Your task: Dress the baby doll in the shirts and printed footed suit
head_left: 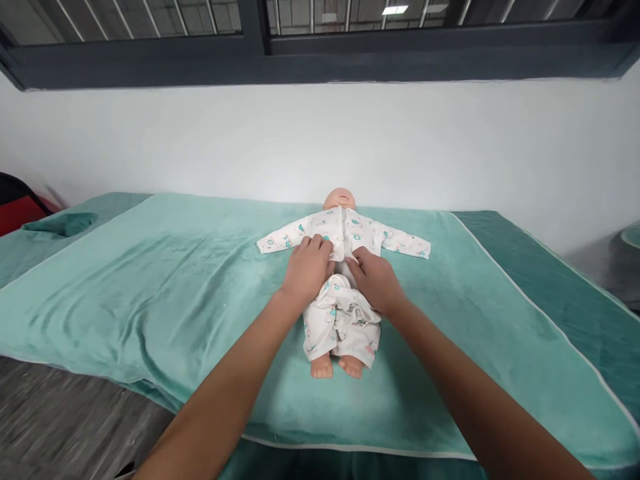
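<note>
A baby doll (339,198) lies on its back with its head toward the wall and its bare feet toward me. It wears a white long-sleeved shirt (367,230) with small teal prints, sleeves spread out to both sides. The matching trousers (320,327) sit bunched on its legs. My left hand (308,268) is closed on the shirt's lower left front, fingers curled over the cloth. On the other side of the front opening, my right hand (377,280) pinches the shirt's lower edge. My hands partly hide the doll's belly.
A teal blanket (200,280) with pale edging covers the bed under the doll, wrinkled at the left. Behind it stands a white wall (200,140) below a dark window frame (320,60). A red and black item (20,210) is at the far left.
</note>
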Tool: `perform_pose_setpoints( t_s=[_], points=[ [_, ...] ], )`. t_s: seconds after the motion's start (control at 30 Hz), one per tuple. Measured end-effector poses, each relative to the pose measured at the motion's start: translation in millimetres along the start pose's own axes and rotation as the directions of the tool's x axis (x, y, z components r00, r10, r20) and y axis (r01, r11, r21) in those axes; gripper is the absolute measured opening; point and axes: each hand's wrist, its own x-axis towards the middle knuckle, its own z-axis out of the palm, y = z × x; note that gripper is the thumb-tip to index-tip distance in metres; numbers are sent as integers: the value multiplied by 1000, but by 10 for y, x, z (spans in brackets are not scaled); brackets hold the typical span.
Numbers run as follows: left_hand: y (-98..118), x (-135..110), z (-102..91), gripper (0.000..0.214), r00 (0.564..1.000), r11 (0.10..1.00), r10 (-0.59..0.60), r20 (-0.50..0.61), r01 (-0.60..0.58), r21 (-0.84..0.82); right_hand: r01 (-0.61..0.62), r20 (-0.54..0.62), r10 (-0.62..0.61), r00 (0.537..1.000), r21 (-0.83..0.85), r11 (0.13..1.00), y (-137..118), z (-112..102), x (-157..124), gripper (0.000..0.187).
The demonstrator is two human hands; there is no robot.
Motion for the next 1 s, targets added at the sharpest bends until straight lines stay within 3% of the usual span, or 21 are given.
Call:
perform_pose_setpoints(
  t_s=[0.07,0.13,0.2,0.23,0.27,0.3,0.37,0.43,0.5,0.63,0.7,0.77,0.83,0.87,0.93,1.0],
  points=[
    [-61,6,19,9,988,979,-126,-94,109,-171,-120,-56,141,988,280,953,116,-68,12,22],
    [-205,1,37,15,915,862,-359,-182,250,-441,-200,-125,303,945,510,836,297,-155,18,24],
    [-411,-23,53,18,758,566,-637,-143,334,-754,-219,-201,440,875,646,731,544,-248,-9,27],
    [-526,-45,61,16,670,354,-741,-49,327,-876,-230,-226,498,837,681,695,687,-294,-40,30],
    [-643,-76,68,14,615,136,-784,85,303,-943,-265,-234,553,800,688,675,836,-338,-83,32],
    [-756,-115,75,12,596,25,-786,167,300,-954,-330,-231,595,770,654,681,984,-380,-137,33],
    [-951,-215,86,8,574,-72,-778,254,321,-944,-493,-238,632,738,451,744,1249,-455,-264,33],
    [-1085,-332,99,6,555,-21,-791,257,395,-918,-548,-263,589,764,216,808,1418,-505,-387,35],
    [-1147,-446,117,8,539,124,-824,172,468,-875,-523,-283,520,806,70,849,1447,-517,-478,37],
    [-1082,-592,157,18,520,316,-854,-9,505,-804,-332,-289,338,896,70,941,1094,-409,-525,34],
    [-991,-622,170,17,594,502,-792,-139,503,-703,-220,-181,254,950,192,956,817,-331,-489,29],
    [-887,-636,177,14,755,745,-604,-253,423,-515,-134,-18,148,989,331,934,575,-281,-421,26],
    [-790,-643,182,15,916,902,-339,-216,252,-350,-65,159,-5,987,435,898,423,-275,-329,26],
    [-750,-645,185,15,964,936,-222,-146,168,-310,-42,234,-79,969,471,881,389,-286,-277,27],
    [-696,-645,189,16,997,951,-80,-6,75,-301,-24,361,-192,912,517,855,395,-321,-176,26],
    [-678,-641,182,17,996,933,-72,57,88,-349,-37,452,-262,853,554,832,473,-344,-93,24]
  ],
)
